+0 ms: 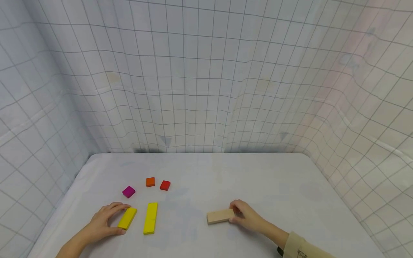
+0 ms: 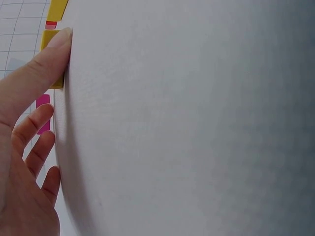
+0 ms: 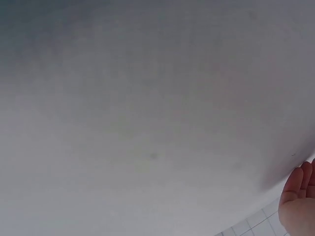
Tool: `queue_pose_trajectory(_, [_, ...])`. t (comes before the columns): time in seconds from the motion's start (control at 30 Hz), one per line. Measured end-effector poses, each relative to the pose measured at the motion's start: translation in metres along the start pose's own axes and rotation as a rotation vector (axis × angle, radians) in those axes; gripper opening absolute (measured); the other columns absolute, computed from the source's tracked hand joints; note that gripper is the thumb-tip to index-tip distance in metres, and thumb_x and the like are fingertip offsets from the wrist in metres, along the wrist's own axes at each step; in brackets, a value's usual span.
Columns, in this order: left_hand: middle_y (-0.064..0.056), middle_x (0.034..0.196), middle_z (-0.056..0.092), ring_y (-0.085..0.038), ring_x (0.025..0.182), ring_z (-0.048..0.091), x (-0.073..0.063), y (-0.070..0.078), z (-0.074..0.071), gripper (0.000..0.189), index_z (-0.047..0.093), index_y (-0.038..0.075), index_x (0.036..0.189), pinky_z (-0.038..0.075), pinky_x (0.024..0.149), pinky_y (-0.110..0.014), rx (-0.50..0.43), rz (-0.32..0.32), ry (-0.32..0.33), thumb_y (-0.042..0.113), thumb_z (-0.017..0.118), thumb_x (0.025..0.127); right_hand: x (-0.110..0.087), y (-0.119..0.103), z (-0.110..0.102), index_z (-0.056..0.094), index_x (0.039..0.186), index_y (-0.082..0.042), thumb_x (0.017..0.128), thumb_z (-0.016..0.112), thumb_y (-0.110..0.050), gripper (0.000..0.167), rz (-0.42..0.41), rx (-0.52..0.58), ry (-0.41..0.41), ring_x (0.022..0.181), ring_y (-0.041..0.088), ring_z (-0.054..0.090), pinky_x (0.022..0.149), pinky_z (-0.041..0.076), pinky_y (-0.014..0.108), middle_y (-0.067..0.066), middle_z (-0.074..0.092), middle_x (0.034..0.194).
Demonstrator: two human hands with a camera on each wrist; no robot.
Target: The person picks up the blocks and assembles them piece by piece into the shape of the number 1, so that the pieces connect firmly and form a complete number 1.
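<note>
Seems, by judgement, at the step of holding one block per hand. With the left grip [image 1: 100, 222], pinches a yellow block [image 1: 127, 218] between thumb and fingers, just left of another yellow block [image 1: 150, 218] on the bench [image 1: 274, 182]. With the right grip [image 1: 244, 216], clamps the right end of a plain wooden block [image 1: 219, 216]; cannot tell if lifted or resting. Has the purple block [image 1: 128, 192], orange block [image 1: 150, 182] and red block [image 1: 165, 185] lying farther back. Likely calls next for keeping both holds firm and steering the left piece clear of its yellow neighbour.
</note>
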State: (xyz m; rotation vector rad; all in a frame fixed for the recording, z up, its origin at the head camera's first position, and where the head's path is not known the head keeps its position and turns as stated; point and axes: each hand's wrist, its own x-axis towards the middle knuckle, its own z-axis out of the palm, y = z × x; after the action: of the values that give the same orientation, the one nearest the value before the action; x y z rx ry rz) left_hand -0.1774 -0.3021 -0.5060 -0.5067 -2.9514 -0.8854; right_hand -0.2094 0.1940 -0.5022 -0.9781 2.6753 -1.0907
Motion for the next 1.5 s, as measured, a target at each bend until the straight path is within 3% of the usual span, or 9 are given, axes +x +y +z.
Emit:
queue_pose_trajectory(0.3, [-0.013,0.115,0.053,-0.035,0.1,0.046,0.0,-0.001,0.0,0.065,0.057,0.013,0.115,0.038,0.073,-0.056,-0.002,0.019,0.014,0.04,0.08,0.061,-0.002,0.0,0.005,0.053,0.099,-0.007,0.081,0.067,-0.027,0.031,-0.024,-0.036,0.039,0.081,0.009,0.042,0.073,0.039,0.026,-0.003,0.048,0.088])
queue_pose_trajectory(0.97, [-0.015,0.117,0.052,-0.036,0.101,0.046,0.0,-0.001,-0.001,0.065,0.056,0.013,0.116,0.038,0.074,-0.059,-0.012,-0.007,-0.007,0.039,0.08,0.062,-0.005,-0.005,0.012,0.054,0.1,-0.012,0.077,0.07,-0.033,0.035,0.102,-0.075,0.051,0.089,0.015,0.043,0.078,0.038,0.03,-0.004,0.048,0.095])
queue_pose_trajectory(1.13, [-0.014,0.117,0.052,-0.036,0.1,0.045,0.0,-0.002,0.0,0.065,0.057,0.013,0.116,0.037,0.074,-0.058,-0.009,-0.002,-0.001,0.04,0.08,0.062,-0.005,-0.003,0.011,0.056,0.099,-0.011,0.075,0.073,-0.032,0.036,0.133,-0.013,0.053,0.089,0.013,0.045,0.079,0.039,0.028,-0.004,0.049,0.093])
queue_pose_trajectory(1.5, [-0.015,0.117,0.052,-0.037,0.101,0.045,-0.001,-0.001,0.0,0.065,0.056,0.012,0.117,0.037,0.075,-0.059,-0.014,-0.006,-0.001,0.037,0.081,0.062,-0.002,-0.002,0.007,0.059,0.105,-0.003,0.072,0.076,-0.015,0.039,0.227,0.247,0.032,0.086,0.014,0.047,0.078,0.042,0.023,0.003,0.052,0.094])
